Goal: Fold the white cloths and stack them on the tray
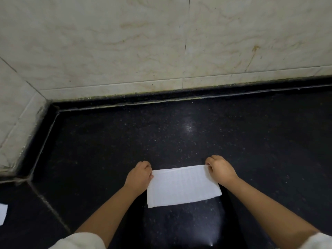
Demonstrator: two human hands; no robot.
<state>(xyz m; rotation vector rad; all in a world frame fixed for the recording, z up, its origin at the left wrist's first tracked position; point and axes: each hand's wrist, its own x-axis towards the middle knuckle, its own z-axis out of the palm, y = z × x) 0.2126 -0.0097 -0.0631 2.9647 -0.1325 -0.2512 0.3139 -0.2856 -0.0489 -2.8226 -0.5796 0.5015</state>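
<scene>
So 1 white cloth (183, 186) is getting worked on the dark counter (197, 132), pretty much dead center near its front edge. The left hand (140, 175) pinches the cloth's far left corner, the right hand (220, 169) pinches its far right corner, both sets of fingers curled onto the fabric. Looks like it's mid-fold, probably already doubled once, though I can't tell for sure. Another white piece (3, 213) sits way off left of the cloth. No tray in view. Next move probably needs both corners brought evenly toward the near edge.
</scene>
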